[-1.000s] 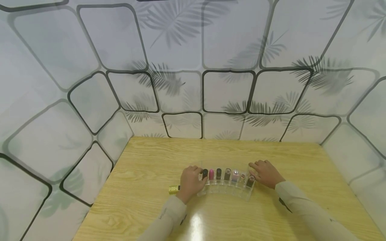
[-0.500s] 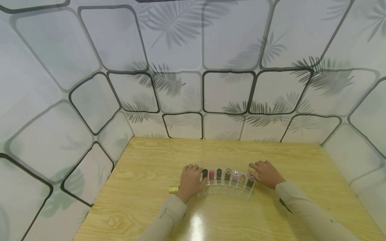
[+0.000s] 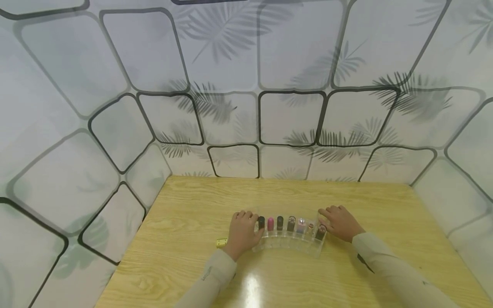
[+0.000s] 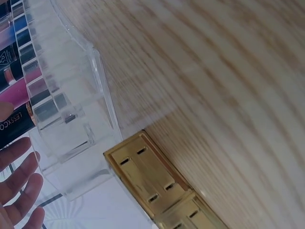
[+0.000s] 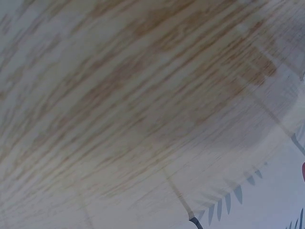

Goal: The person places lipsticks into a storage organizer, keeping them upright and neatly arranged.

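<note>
A clear, curved lipstick organizer [image 3: 289,242] stands on the table, its back row holding several lipsticks, among them a pink one [image 3: 271,224], black ones [image 3: 280,223] and a pale one [image 3: 301,225]. My left hand [image 3: 243,234] grips the organizer's left end; in the left wrist view, fingers [image 4: 24,186] curl at its side and a fingertip lies by a black lipstick [image 4: 18,125]. At the opposite end, my right hand [image 3: 340,223] holds the organizer's right side, next to a dark lipstick [image 3: 320,232]. The right wrist view does not show that grip.
A gold, slotted rectangular case [image 4: 151,167] lies on the table left of my left hand, partly covered by it in the head view. The wood-grain table [image 3: 308,278] meets patterned walls [image 3: 231,160] at the back and sides.
My left hand has shifted very slightly left, covering the dark end of the gold case. My right hand and the organizer stay almost still.
</note>
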A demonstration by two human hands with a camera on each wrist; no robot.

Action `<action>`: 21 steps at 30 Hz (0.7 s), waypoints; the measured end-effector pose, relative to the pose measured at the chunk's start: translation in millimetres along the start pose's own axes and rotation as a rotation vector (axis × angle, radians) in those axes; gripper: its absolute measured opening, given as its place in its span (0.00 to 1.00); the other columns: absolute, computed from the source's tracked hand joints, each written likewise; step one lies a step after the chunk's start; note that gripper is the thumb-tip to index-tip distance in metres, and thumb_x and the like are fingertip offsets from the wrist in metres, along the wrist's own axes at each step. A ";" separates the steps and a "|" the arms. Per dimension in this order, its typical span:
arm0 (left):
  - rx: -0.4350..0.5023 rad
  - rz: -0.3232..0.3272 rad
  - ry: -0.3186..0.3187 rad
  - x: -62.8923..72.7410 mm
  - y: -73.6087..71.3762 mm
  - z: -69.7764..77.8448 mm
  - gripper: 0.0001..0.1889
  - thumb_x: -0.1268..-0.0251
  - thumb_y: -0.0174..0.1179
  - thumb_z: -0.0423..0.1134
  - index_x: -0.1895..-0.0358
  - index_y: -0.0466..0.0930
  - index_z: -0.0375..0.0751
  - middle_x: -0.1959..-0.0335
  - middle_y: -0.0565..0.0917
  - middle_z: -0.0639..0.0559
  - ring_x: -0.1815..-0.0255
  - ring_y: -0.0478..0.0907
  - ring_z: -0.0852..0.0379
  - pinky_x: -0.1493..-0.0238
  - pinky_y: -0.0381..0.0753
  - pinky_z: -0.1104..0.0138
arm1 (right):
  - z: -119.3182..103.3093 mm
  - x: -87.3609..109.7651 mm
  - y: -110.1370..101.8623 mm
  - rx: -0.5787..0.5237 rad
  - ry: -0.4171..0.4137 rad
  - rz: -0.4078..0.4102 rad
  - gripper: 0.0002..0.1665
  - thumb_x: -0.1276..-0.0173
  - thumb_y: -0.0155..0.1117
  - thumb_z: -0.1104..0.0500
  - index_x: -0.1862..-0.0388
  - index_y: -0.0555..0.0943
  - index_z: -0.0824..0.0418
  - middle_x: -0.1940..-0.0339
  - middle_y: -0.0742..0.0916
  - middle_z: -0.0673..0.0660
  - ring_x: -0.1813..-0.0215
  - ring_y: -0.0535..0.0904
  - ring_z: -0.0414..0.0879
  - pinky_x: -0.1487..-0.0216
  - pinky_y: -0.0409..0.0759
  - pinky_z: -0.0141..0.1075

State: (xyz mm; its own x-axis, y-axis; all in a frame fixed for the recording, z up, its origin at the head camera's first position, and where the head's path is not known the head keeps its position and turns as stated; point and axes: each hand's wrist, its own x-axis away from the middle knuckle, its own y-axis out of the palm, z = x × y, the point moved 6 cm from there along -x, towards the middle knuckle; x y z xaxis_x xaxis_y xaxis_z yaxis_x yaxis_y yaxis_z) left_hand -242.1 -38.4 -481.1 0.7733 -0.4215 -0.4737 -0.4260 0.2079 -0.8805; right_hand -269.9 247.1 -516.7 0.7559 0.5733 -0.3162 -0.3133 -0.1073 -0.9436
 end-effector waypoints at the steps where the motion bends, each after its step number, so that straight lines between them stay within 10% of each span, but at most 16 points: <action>1: 0.001 -0.005 -0.003 0.1 -0.2 -0.5 0.20 0.52 0.65 0.56 0.62 0.83 0.46 0.65 0.85 0.52 0.62 0.80 0.54 0.53 0.78 0.59 | 0.1 -0.1 -0.1 0.001 -0.002 0.001 0.18 0.36 0.59 0.51 0.53 0.79 0.61 0.69 0.84 0.55 0.66 0.80 0.49 0.60 0.79 0.48; 21: 0.014 0.000 -0.042 21.3 -25.9 -31.9 0.17 0.52 0.67 0.52 0.62 0.81 0.47 0.64 0.84 0.52 0.60 0.79 0.52 0.51 0.76 0.57 | -0.3 0.0 -1.0 0.018 -0.019 0.044 0.18 0.37 0.60 0.51 0.53 0.79 0.61 0.70 0.84 0.55 0.67 0.80 0.49 0.62 0.78 0.48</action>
State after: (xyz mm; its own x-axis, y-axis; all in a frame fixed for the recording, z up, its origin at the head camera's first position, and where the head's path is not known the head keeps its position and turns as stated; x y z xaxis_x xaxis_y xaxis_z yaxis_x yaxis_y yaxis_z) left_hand -229.6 -81.0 -467.8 0.7924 -0.3839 -0.4741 -0.4200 0.2203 -0.8804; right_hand -269.4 247.0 -515.8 0.7302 0.5838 -0.3550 -0.3561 -0.1183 -0.9269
